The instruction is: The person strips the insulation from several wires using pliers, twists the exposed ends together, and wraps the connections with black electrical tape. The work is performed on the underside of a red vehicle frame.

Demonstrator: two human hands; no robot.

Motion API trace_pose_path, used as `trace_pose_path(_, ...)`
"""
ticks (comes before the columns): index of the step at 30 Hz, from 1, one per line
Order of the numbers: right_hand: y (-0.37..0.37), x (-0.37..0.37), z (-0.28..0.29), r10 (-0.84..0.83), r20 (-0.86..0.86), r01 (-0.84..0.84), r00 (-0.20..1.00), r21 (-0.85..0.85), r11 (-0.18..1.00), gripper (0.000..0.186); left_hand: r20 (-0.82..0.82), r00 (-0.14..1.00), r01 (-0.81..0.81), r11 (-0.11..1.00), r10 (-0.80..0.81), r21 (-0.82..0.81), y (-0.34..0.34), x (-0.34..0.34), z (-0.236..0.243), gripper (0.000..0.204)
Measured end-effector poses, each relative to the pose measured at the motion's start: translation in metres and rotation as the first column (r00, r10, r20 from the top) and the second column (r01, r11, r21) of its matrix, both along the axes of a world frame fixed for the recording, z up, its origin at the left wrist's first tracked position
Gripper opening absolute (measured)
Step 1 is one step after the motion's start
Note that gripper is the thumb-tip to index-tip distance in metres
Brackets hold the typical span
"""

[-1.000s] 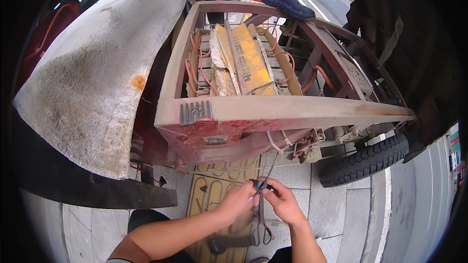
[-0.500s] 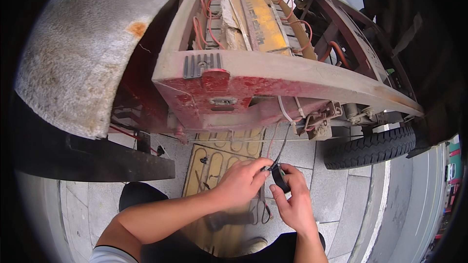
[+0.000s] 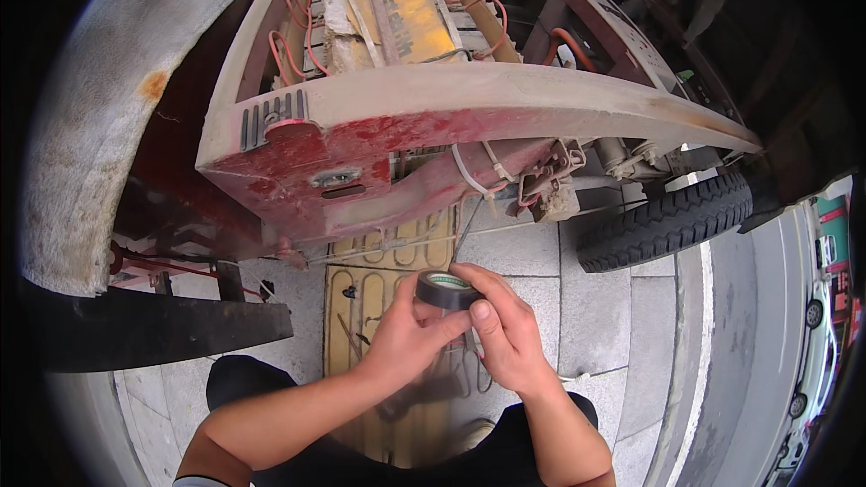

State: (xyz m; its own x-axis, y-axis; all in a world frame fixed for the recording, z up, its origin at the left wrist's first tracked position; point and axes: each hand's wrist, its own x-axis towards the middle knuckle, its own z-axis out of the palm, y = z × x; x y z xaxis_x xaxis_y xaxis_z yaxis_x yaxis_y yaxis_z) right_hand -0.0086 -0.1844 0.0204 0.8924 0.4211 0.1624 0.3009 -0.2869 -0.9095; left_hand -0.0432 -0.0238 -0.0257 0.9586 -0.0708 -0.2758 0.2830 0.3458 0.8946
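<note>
A roll of black electrical tape [image 3: 444, 296] with a green and white label inside its ring is held between my two hands. My left hand [image 3: 403, 335] grips the roll's left side, thumb along its underside. Closed on the right side is my right hand [image 3: 507, 329], its thumb against the roll and its fingers behind it. Just beyond the roll, a thin dark cable [image 3: 466, 227] runs down from under the red vehicle frame [image 3: 361, 176] to my fingers. My fingers and the roll hide where the cable ends.
Scissors [image 3: 475, 368] lie below my hands on the pavement, beside yellow tactile tiles [image 3: 341, 329]. A black tyre [image 3: 672, 221] stands to the right. Batteries with orange wires [image 3: 307, 32] sit inside the frame. At left hangs a worn grey cover [image 3: 99, 144] above a black bar [image 3: 171, 329].
The tape roll has turned from edge-on to showing its labelled ring and has moved left and up. My left hand has come onto it too. The whole view has shifted right.
</note>
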Motion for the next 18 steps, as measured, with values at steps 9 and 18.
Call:
trace_pose_path(9,0.016,0.011,-0.029,-0.076,-0.607,0.391,0.791,0.405,0.827,0.04,0.029,0.997,-0.073,0.993,0.07,0.098,0.016,0.014,0.011,0.043)
trace_pose_path(18,0.011,0.029,-0.013,-0.101,-0.573,0.215,0.813,0.135,0.967,0.022,-0.311,0.95,-0.11,0.973,0.042,-0.204,0.013,0.02,0.019,0.068)
